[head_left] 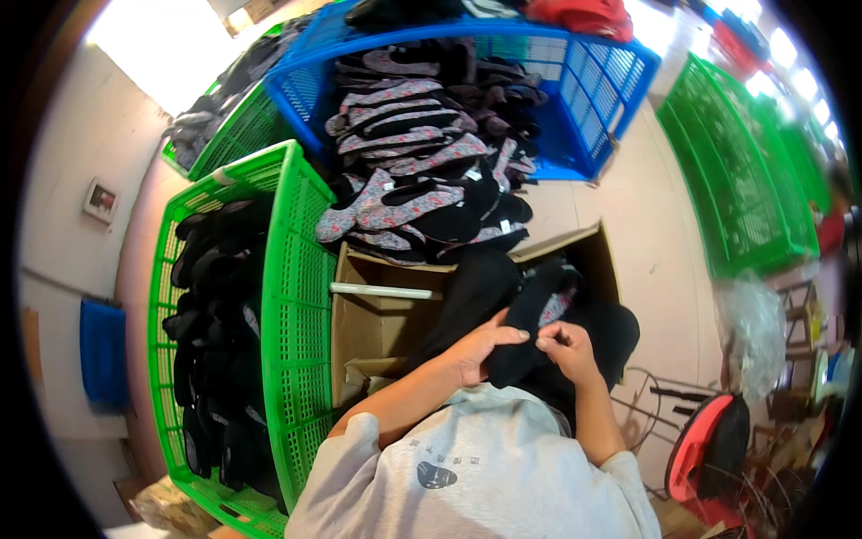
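Observation:
A black cloth slipper [519, 334] with a floral patch inside rests over my lap, its near end pointing at my body. My left hand [485, 349] is closed on its left side, thumb lying across the top. Just right of the slipper, my right hand [569, 350] is in a pinch, thumb and fingertips together close to its edge. Whatever sits between those fingertips is too small to make out. Beyond my knees, a heap of black and floral slippers [409, 202] spills towards me, several with small white tags.
An open cardboard box [382, 328] stands between my legs and the heap. A green crate [301, 296] of black slippers is on the left. The blue crate [584, 99] lies tipped at the far side. Another green crate [736, 180] and a red-and-black chair [705, 445] are right.

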The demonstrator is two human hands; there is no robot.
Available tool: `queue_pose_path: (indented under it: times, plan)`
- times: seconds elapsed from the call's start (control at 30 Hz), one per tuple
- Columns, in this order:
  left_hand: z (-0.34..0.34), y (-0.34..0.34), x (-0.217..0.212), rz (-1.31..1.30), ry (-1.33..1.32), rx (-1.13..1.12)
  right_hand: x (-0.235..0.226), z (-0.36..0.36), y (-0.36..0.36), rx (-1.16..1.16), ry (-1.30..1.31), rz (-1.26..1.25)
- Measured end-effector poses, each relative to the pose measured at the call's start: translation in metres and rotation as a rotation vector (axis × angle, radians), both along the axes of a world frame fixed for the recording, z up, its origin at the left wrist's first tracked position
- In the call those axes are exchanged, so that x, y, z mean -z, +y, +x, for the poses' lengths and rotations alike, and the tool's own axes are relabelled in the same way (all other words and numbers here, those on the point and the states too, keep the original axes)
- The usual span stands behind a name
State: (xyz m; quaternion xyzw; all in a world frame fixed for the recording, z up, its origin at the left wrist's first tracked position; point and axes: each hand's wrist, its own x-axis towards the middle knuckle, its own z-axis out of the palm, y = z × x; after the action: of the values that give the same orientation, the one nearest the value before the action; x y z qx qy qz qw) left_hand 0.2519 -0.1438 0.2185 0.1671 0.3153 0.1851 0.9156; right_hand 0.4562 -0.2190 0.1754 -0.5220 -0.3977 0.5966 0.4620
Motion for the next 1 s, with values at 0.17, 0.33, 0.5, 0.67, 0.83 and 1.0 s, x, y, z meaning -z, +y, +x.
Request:
queue_pose_path:
  times: [0.17,0.33,0.5,0.67,0.83,1.0]
  plan:
    - [-0.021,0.022,0.003,-0.13,0.022,-0.036,0.001,-0.012,-0.007,0.357,0.142,-0.032]
    - [-0.096,0.062,-0.053,0.109,-0.127,-0.616,0.03,0.025,-0.021,0.602,0.122,-0.101]
    - [-0.185,0.072,-0.086,0.709,-0.101,-1.653,0.044,0.03,-0.032,0.705,0.19,-0.078]
    - [-0.214,0.06,-0.065,0.885,0.248,-1.734,0.05,0.021,-0.027,0.68,0.107,-0.066]
    - [-0.208,0.068,-0.045,0.843,0.404,-1.685,0.056,0.022,-0.029,0.655,0.09,-0.061]
    - [-0.204,0.106,0.004,0.669,0.539,-1.569,0.062,0.017,-0.035,0.607,-0.006,-0.028]
